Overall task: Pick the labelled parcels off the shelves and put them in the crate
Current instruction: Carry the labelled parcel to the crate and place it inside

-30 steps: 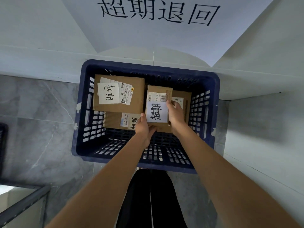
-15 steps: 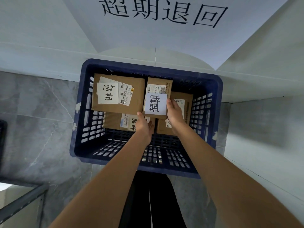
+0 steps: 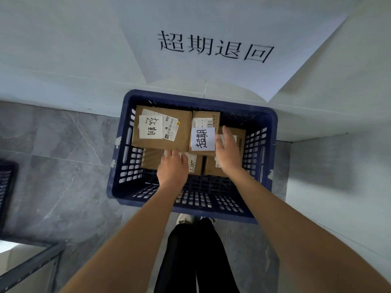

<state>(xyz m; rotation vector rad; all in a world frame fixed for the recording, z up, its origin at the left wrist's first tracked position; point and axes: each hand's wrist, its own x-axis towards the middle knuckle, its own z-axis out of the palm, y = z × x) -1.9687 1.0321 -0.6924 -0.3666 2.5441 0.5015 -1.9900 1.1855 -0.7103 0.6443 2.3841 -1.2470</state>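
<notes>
A dark blue slotted crate (image 3: 118, 166) stands on the floor in a corner. Inside it, a large brown parcel (image 3: 179, 132) with a handwritten white label lies at the back left. Beside it a small brown parcel (image 3: 203, 140) with a white label rests on top of lower brown boxes (image 3: 151, 160). My right hand (image 3: 227, 151) is just right of the small parcel, fingers straight, thumb at the label's edge. My left hand (image 3: 173, 166) hovers with relaxed fingers over a lower box, just below the large parcel, and holds nothing.
A white wall with a paper sign (image 3: 215, 47) rises behind the crate, and another white wall closes the right side. A second dark crate (image 3: 6, 187) shows at the left edge. A metal shelf frame (image 3: 27, 269) is at bottom left. My legs (image 3: 196, 261) stand before the crate.
The small labelled parcel went from both hands down onto the boxes at the crate's back. Both hands let go of it and opened.
</notes>
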